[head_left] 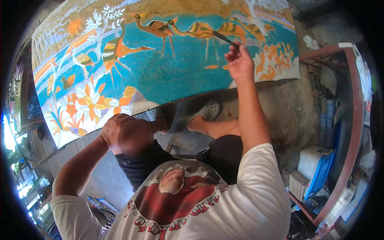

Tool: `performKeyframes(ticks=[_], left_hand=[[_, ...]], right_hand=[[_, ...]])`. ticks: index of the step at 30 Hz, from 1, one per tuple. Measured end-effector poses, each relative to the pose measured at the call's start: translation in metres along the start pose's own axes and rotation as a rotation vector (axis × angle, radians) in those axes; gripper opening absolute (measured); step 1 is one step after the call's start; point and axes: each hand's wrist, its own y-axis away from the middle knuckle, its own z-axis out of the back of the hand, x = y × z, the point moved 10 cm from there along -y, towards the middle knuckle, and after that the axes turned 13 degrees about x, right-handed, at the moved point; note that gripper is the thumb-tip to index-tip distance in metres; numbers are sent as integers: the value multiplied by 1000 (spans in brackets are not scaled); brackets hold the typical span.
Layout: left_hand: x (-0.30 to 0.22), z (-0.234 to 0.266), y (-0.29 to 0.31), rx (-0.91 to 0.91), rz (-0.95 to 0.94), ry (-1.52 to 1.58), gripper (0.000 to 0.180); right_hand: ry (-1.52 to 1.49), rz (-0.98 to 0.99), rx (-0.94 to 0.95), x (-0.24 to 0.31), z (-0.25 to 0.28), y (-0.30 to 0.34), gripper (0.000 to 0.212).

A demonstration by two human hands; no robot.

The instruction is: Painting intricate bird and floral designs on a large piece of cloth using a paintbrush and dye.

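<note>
A large painting [172,76] fills the upper part of the head view, with orange and brown long-necked birds, teal water and white and orange flowers. My right hand [240,63] is closed around the dark handle of a slender paintbrush [225,38]. The brush tip points up and left, over an orange-winged bird [202,30] right of the middle; whether it touches the surface I cannot tell. My left hand [119,127] rests on my left knee, close to the painting's lower edge, palm down, and holds nothing that I can see.
At the right stands a reddish-brown frame [352,132] with a white container [312,162] and blue panels inside it. My feet in grey clogs [209,111] are on the concrete floor [276,116] below the painting. Assorted clutter lies at the lower left.
</note>
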Motion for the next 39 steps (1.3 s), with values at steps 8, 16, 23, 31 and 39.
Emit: performKeyframes(ticks=[8, 16, 23, 31, 39], left_hand=[[12, 11, -1, -15, -37, 74, 59], [21, 8, 0, -9, -33, 122, 57], [21, 11, 2, -44, -27, 105, 56], [22, 9, 4, -19, -31, 160, 61], [25, 6, 7, -24, -5, 95, 58]], right_hand=[[323, -115, -76, -93, 12, -78, 25], [534, -196, -61, -134, 8, -107, 25], [614, -231, -82, -147, 13, -115, 24], [672, -249, -70, -143, 14, -113, 25], [702, -255, -90, -135, 21, -113, 23]])
